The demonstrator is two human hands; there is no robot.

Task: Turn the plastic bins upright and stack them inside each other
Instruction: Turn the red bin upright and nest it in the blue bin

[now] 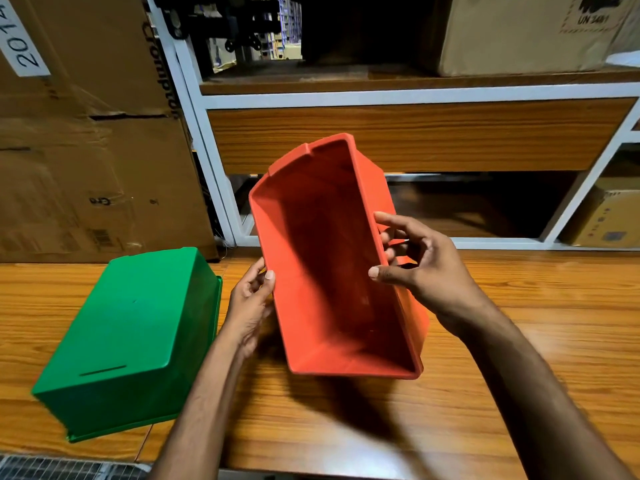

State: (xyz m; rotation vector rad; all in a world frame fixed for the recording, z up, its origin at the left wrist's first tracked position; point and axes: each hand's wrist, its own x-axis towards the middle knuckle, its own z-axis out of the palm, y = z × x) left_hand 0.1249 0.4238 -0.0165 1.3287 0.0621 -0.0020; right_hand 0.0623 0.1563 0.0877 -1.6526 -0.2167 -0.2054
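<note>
Item 1, cardboard cartons: I log a tall stack filling the upper left of the frame, behind the table edge.
Item 2, shelving rack: white frame with wood panels across the top and centre. It carries a brown box at upper right and a smaller box at right.
Item 3, wooden table: spans the lower half.
Item 4, green bin: lower left, upside down on the table, base up, just beside my left forearm and apart from the other bin.
Item 5, orange bin: centre frame, held off the table, tilted with its open mouth toward me.
Item 6, right hand: thumb hooked over the right rim, fingers curled on the outer wall, clamped.
Item 7, left hand: thumb on the left rim, fingers behind the wall, pinching it
</note>
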